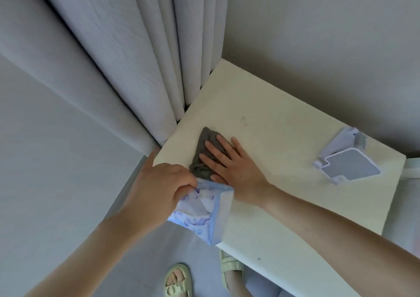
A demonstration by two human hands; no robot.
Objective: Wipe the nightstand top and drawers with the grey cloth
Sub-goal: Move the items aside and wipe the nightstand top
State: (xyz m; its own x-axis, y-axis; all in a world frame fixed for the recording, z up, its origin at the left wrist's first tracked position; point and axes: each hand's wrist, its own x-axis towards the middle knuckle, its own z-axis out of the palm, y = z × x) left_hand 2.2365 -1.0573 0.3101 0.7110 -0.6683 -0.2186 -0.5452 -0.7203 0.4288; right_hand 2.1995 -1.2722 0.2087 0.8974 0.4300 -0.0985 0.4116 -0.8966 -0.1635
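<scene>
Grey curtains [127,53] hang at the left, their folds running down to the nightstand's corner. The left hand [159,183] pinches a soft tissue pack [202,210] by its top edge and holds it lifted off the near left edge of the nightstand [284,119]. The pack is pale blue and white, with small print near its lower corner that is too blurred to read. Just right of it, the right hand [234,165] lies flat, fingers spread, pressing the grey cloth [204,153] onto the cream top (the cloth bunches under the palm). Further right — near the edge — lies a white folding mirror [345,158]. Below, two feet in pale sandals [178,280] stand on the floor.
</scene>
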